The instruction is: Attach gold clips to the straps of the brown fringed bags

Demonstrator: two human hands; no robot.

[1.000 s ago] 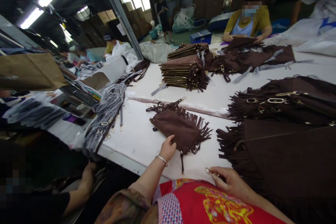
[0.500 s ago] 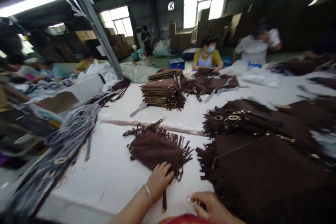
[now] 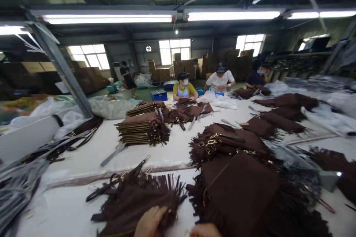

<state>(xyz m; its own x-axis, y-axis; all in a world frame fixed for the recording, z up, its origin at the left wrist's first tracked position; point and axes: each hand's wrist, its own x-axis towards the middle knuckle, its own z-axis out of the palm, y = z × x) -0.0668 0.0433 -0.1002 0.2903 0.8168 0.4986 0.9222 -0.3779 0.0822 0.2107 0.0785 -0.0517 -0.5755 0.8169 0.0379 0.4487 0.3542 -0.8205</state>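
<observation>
Left hand (image 3: pixel 150 223) is down at the bottom edge, fingers curled over the near corner of a brown fringed bag (image 3: pixel 133 202) — it has hold of the suede there, fringe bunched against the knuckles. The bag lies flat on the white table (image 3: pixel 72 207), its straps (image 3: pixel 111 185) trailing off to the left and its fringe fanning to the right. Right hand (image 3: pixel 204 230) barely pokes into view beside the left one; only the top of it shows, so I can't tell whether it's open or closed, though something small and pale seems to sit at its fingertips.

Just right of the bag, nearly touching its fringe, there's a big heap of the same brown bags (image 3: pixel 244 189), gold rings (image 3: pixel 210 141) glinting on the upper ones. Further up the table a neat stack (image 3: pixel 141 127) of flat pieces stands square, with a grey strap (image 3: pixel 111 155) lying loose in front of it. Along the left edge — a bundle of grey straps (image 3: pixel 16 181), blurred.

At the far end, three people work over more brown bags: one in yellow (image 3: pixel 183 89), one in white (image 3: pixel 221 79), one in dark (image 3: pixel 257 77). Another person (image 3: pixel 127 77) stands back by the windows, near cartons (image 3: pixel 178 66).
</observation>
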